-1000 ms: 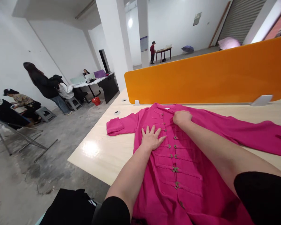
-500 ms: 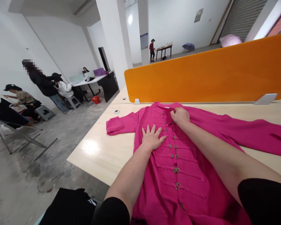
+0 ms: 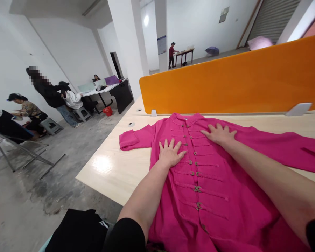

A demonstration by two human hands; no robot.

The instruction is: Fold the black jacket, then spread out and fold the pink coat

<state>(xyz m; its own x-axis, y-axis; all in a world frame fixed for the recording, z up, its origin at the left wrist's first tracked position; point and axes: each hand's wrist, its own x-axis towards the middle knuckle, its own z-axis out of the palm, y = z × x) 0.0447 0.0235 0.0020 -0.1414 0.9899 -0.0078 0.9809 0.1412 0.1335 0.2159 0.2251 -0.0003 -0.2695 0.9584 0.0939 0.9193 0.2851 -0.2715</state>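
My grip is open: left hand (image 3: 170,154) and right hand (image 3: 220,134) lie flat on the pink shirt (image 3: 212,189), holding nothing. I should press evenly, smoothing from 12 toward 6 o'clock on the table (image 3: 112,171).

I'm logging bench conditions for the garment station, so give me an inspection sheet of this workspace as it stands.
Surface: pale wood-grain table, bare at its left end, glare patch near the edge.
Job's things: pink button-front garment lying flat, front up, buttons closed, sleeves spread to both sides.
Clutter: nothing seen on the table besides the garment.
Hands: left hand flat on the garment left of the button row; right hand flat, fingers spread, on the chest right of it. Neither grips anything.
Cables: nothing seen; two round grommets in the tabletop.
Surroundings: orange divider panel behind the garment; people at tables to the left and far back; concrete floor.
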